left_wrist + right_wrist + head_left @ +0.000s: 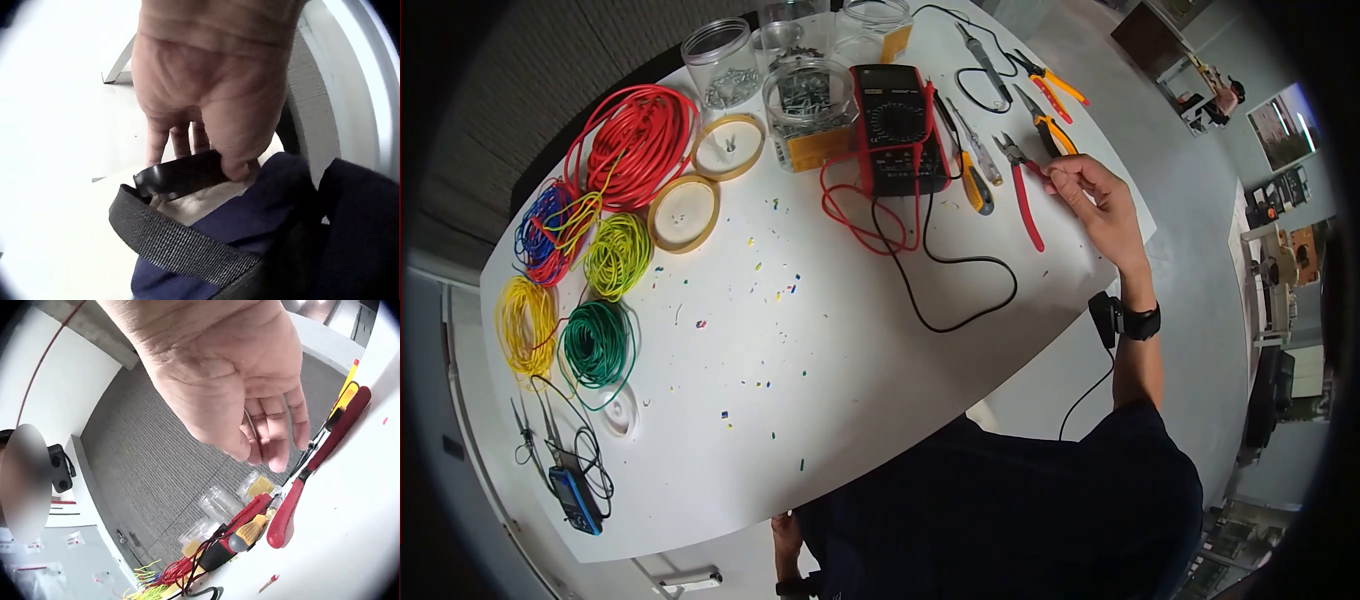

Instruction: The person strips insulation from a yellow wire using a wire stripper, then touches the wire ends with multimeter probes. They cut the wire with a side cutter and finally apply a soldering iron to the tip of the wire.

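Over the table's right side, my right hand [1105, 205] hangs with loosely bent fingers beside the red-handled cutters [1027, 200]. In the right wrist view, the hand [231, 381] holds nothing, and the cutters [287, 515] lie with spread handles below its fingertips. Orange-handled pliers [1050, 130] lie close to that hand, partly behind it. Below the table edge, my left hand [786, 535] is small in the head view. In the left wrist view, the hand [212, 94] has thumb and fingers around a flat black object [181, 176] by a dark strap [181, 250].
A multimeter [897, 120] with red and black leads, a yellow-grey screwdriver [976, 185] and a soldering iron [985, 65] lie nearby. Wire coils [635, 140], clear jars [728, 75], tape rings [684, 238] and a blue device [575, 497] stand left. Wire scraps dot the white table [880, 380].
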`<state>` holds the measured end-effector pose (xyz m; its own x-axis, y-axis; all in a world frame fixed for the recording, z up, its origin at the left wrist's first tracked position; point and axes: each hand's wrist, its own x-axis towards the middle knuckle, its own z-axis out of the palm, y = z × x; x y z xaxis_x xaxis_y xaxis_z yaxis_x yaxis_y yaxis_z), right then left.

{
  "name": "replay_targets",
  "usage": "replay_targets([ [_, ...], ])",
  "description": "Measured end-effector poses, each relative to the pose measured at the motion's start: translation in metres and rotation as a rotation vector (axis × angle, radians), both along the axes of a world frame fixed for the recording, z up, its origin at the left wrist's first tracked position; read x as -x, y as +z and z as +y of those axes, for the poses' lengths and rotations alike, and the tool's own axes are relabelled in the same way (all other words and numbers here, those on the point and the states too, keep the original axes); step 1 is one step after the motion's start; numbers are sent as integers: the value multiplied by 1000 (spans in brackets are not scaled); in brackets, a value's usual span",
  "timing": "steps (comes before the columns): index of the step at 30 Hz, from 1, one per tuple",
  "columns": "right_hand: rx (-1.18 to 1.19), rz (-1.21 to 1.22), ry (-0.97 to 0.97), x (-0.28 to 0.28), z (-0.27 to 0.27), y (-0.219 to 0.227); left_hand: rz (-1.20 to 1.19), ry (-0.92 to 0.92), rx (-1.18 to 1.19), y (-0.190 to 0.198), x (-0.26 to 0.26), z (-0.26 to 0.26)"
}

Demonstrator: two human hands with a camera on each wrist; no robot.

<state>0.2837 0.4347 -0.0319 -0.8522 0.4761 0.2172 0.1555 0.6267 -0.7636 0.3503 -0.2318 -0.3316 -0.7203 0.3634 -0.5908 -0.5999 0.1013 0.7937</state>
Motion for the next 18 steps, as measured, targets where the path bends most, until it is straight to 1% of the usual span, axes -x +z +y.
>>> replay_targets([
  [1, 2, 2, 4, 2, -2, 0, 7, 58, -40, 1, -2, 4],
  [2, 14, -17, 1, 3, -5, 2, 8, 58, -39, 2, -3, 5],
  [5, 2, -34, 13, 6, -5, 3, 293, -80, 294, 8, -6, 8],
  [6, -20, -30, 31, 6, -3, 4, 295, -86, 288, 20, 1, 22],
  [8, -25, -28, 30, 9, -1, 5, 21, 39, 380, 42, 14, 46],
  [9, -26, -24, 38, 10, -1, 6, 22, 36, 378, 34, 12, 42],
  [11, -41, -35, 37, 11, -1, 11, 122, 69, 377, -5, -1, 18],
  [12, -53, -48, 38, 11, -1, 12, 122, 67, 378, -40, -13, -4],
  [13, -52, -48, 37, 11, -1, 12, 149, 112, 275, -83, -29, -30],
  [14, -38, -39, 34, 10, -1, 11, 174, 156, 172, -86, -29, -31],
  [15, -23, -32, 32, 10, -1, 10, 170, 155, 176, -85, -33, -34],
  [16, -17, -38, 36, 9, 1, 8, 100, 148, 150, -83, -40, -39],
  [17, -17, -32, 32, 8, 4, 5, 29, 148, 128, -71, -47, -41],
  [18, -12, -22, 30, 8, 7, 0, 29, 159, 143, -57, -49, -45],
])
